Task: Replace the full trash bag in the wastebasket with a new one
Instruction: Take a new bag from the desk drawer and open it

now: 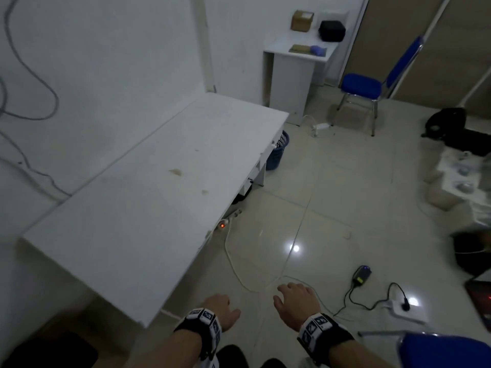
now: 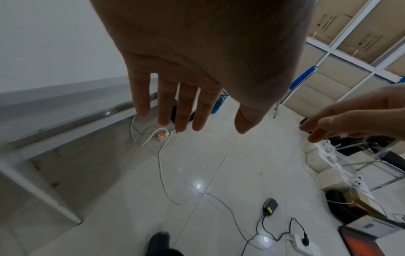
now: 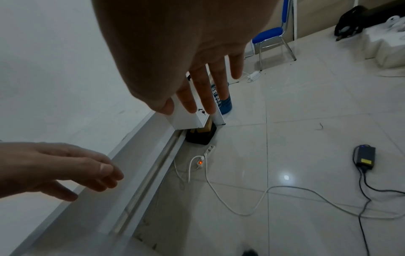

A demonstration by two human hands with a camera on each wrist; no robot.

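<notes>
A blue lattice wastebasket [image 1: 279,151] stands on the floor at the far end of the white desk [image 1: 148,197], half hidden by the desk's corner; its inside does not show. It also peeks out behind my fingers as the wastebasket [image 2: 220,102] in the left wrist view and the wastebasket [image 3: 223,102] in the right wrist view. My left hand [image 1: 221,312] and right hand [image 1: 296,301] hang low in front of me, far from the basket, fingers relaxed and holding nothing. No trash bag is visible.
A white power strip [image 1: 225,221] with a lit switch and its cord [image 1: 239,274] trail across the tiles ahead. A black adapter [image 1: 361,274] and cable lie to the right. A blue chair [image 1: 366,86] stands beyond the basket; boxes and bags crowd the right edge.
</notes>
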